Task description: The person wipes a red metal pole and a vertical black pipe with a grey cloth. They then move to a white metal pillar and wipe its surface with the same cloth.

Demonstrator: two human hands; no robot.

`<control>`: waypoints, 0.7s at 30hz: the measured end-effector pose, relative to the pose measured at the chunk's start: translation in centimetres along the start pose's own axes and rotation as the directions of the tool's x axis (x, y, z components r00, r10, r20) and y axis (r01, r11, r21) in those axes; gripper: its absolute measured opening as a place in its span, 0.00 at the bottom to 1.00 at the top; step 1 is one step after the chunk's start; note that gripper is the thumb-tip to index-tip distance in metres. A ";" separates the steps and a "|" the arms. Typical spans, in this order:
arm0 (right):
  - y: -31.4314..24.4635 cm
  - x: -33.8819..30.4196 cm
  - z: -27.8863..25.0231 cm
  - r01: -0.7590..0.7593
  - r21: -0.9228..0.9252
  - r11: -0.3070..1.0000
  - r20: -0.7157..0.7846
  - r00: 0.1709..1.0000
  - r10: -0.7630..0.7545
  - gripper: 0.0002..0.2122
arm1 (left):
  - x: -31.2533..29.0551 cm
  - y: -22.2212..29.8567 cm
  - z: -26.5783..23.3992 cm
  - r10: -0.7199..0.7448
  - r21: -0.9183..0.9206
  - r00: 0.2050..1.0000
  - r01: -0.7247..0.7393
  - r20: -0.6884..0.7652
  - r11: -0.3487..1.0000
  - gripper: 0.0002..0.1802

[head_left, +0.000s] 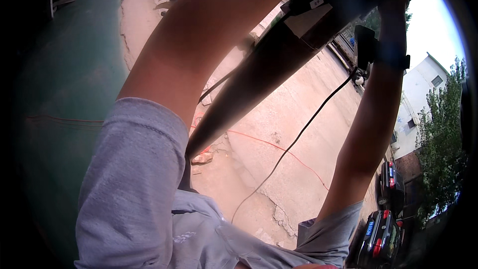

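Sunlit, cracked concrete ground (303,194), white building (416,92), leafy tree (438,139), dark cars (381,236), bright sky (435,20).

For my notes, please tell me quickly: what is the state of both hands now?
Left hand: cannot be told; lost in darkness near the top.
Right hand: cannot be told; its grip is too dark.

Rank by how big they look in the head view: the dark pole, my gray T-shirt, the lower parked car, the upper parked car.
1. Gray T-shirt
2. Dark pole
3. Lower parked car
4. Upper parked car
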State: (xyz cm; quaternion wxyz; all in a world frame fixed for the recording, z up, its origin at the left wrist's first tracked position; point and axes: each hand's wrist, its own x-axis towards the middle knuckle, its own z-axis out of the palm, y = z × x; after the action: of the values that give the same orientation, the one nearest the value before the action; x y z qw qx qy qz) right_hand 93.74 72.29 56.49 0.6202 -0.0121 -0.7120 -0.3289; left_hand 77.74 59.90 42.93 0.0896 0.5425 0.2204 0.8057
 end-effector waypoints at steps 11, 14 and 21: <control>-5.4 -12.7 2.4 -0.009 0.142 0.990 -0.152 0.988 0.030 0.16 | -3.8 -0.1 -0.5 -0.314 -0.210 0.921 0.362 0.232 0.908 0.30; -10.8 -17.8 1.8 -0.090 -0.027 0.996 -0.072 0.993 0.088 0.15 | -5.2 0.2 -0.7 -0.390 -0.229 0.879 0.453 0.273 0.861 0.30; -11.7 -15.8 1.1 -0.469 0.123 0.875 -0.017 0.880 0.474 0.15 | -3.4 2.5 1.4 -0.549 -0.219 0.769 0.627 0.326 0.748 0.29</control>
State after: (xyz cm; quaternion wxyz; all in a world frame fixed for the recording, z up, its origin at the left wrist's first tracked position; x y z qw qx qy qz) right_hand 91.45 69.77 37.09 0.6977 -0.1418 -0.6908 -0.1263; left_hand 80.54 56.77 41.64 0.4521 0.5163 0.2367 0.6878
